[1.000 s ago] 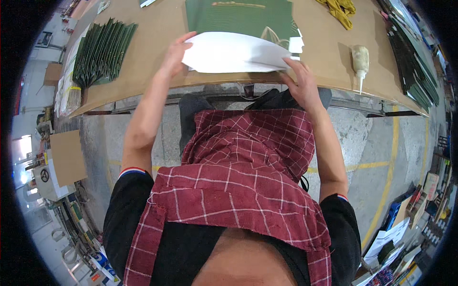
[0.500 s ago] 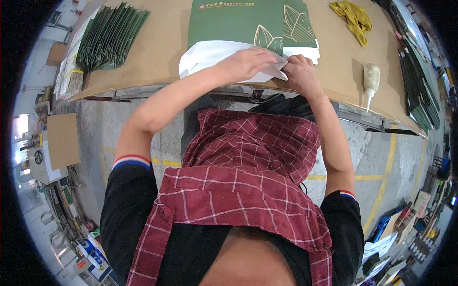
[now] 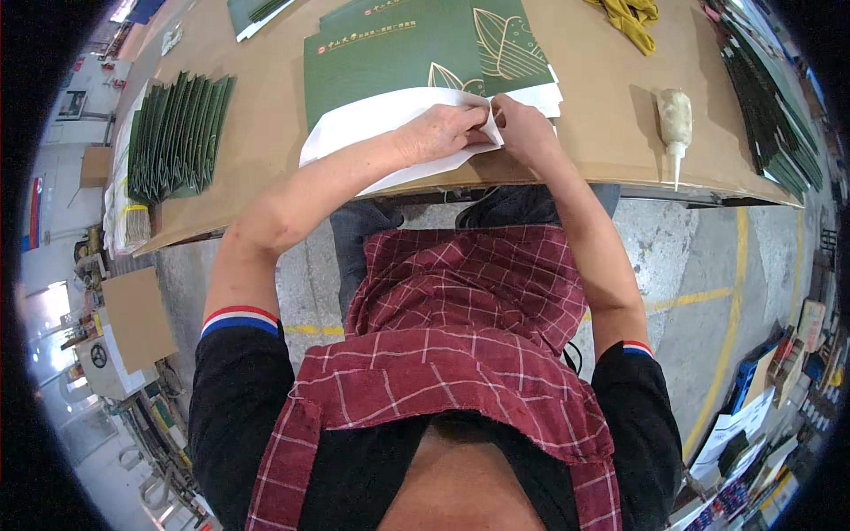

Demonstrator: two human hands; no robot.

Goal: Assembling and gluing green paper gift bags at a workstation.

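Observation:
A green paper bag (image 3: pixel 381 75) with gold line drawings lies flat near the table's front edge, its white inner side (image 3: pixel 354 133) folded up toward me. My left hand (image 3: pixel 447 130) rests across this white flap, with curled fingers reaching into the fold at its right end. There my right hand (image 3: pixel 524 126) pinches the flap's pointed corner between thumb and fingers. Both hands are closed on the paper and nearly meet; some fingertips are hidden in the fold. More green sheets with white edges (image 3: pixel 542 96) show beneath and beside the bag.
Folded green bags (image 3: pixel 181 133) stand in a row at the left. A white glue bottle (image 3: pixel 675 128) with its nozzle toward me lies at the right. Behind it is a mustard cloth (image 3: pixel 630 22). Further green pieces (image 3: pixel 761 97) are stacked along the right edge of the brown table (image 3: pixel 602 115).
My view has shifted, so the table's things sit differently in the picture. Both hands remain at the flap's right end; my right hand's fingers now press closer at the corner.

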